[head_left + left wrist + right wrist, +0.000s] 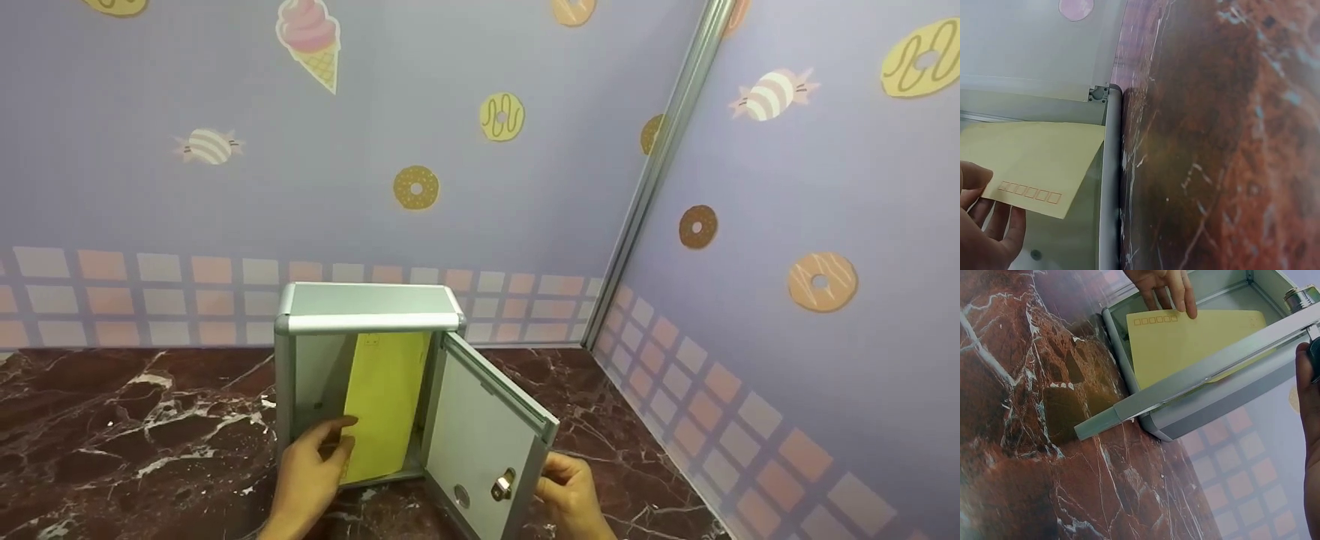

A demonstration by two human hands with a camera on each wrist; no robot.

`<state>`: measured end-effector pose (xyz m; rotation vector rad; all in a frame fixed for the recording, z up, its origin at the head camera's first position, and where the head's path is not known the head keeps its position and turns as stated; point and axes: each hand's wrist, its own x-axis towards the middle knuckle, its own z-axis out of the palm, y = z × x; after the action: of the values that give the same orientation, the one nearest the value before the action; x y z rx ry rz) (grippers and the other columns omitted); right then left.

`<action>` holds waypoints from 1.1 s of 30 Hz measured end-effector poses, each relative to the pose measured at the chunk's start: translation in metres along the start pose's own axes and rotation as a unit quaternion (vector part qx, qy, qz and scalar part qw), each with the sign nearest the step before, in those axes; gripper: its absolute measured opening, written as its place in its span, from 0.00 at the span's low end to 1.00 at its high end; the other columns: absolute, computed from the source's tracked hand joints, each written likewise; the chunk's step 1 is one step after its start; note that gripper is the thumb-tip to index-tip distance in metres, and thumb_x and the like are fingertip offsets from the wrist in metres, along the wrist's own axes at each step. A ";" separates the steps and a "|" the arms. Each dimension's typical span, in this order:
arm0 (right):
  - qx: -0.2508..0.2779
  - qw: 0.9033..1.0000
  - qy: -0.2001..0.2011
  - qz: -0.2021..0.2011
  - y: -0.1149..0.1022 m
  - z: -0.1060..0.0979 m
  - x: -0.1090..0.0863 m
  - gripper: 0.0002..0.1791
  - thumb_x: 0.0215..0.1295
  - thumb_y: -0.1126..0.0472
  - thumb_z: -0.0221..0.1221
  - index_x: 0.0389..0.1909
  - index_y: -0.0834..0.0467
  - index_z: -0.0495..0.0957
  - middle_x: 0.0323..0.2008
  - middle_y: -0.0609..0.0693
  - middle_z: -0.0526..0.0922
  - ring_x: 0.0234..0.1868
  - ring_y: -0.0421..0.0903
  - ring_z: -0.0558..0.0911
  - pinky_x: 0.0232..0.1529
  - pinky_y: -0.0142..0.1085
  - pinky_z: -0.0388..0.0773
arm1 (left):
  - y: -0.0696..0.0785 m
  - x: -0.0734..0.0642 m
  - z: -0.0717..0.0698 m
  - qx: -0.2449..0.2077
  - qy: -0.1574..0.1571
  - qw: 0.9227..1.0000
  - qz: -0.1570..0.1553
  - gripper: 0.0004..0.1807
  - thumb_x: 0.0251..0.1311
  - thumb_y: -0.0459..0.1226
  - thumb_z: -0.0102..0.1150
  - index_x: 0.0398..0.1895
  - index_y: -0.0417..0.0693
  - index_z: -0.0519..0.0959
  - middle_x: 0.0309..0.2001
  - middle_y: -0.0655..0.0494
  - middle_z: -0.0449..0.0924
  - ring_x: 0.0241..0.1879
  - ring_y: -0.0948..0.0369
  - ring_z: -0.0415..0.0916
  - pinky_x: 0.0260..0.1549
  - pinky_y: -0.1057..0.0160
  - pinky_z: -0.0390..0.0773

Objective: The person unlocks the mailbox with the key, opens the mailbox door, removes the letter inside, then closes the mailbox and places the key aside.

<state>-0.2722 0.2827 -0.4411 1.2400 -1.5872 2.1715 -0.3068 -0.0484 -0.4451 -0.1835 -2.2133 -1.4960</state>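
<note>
A yellow envelope [386, 405] with a row of small printed boxes stands at a slant inside a silver-framed metal box [375, 322]. My left hand [311, 469] pinches its edge between thumb and fingers, as the left wrist view shows. The box door [480, 435] hangs open to the right, with a brass-coloured lock [503, 485] on its inner face. On the door's outer side, my right hand [571, 491] pinches the dark head of what looks like a key [1314, 357] at the lock. The door hides part of that hand's fingers in the head view.
The box stands on a dark red marbled tabletop [135, 435]. Behind it rises a lilac wall [360, 225] with sweets printed on it. Another patterned wall [810, 360] runs along the right, meeting it at a metal corner strip [652, 180].
</note>
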 end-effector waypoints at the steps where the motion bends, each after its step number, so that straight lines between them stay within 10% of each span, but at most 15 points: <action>1: 0.003 1.000 -0.001 0.001 0.000 0.000 0.000 0.23 0.59 0.85 0.49 0.43 0.61 0.84 0.39 0.51 0.86 0.40 0.41 0.82 0.41 0.31 0.80 | 0.000 0.000 -0.001 0.000 0.003 1.000 0.002 0.13 0.60 0.26 0.62 0.47 0.43 0.85 0.39 0.49 0.83 0.38 0.56 0.81 0.34 0.63 0.79; 18: 0.023 1.000 -0.011 0.003 -0.001 0.002 0.000 0.24 0.60 0.86 0.47 0.46 0.63 0.84 0.43 0.54 0.85 0.44 0.45 0.83 0.45 0.36 0.81 | 0.009 -0.013 -0.014 0.008 0.000 1.000 0.025 0.18 0.55 0.20 0.63 0.47 0.45 0.86 0.45 0.53 0.84 0.42 0.55 0.81 0.40 0.58 0.79; 33: 0.029 0.999 -0.017 -0.003 0.000 0.000 0.000 0.24 0.61 0.86 0.46 0.47 0.64 0.83 0.44 0.54 0.85 0.45 0.45 0.83 0.46 0.35 0.81 | 0.012 -0.020 -0.022 -0.068 -0.053 0.996 -0.025 0.28 0.57 0.21 0.63 0.62 0.42 0.74 0.45 0.49 0.82 0.45 0.52 0.80 0.43 0.58 0.81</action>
<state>-0.2717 0.2828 -0.4411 1.3036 -1.5422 2.2192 -0.2784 -0.0604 -0.4369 -0.2580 -2.2134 -1.7029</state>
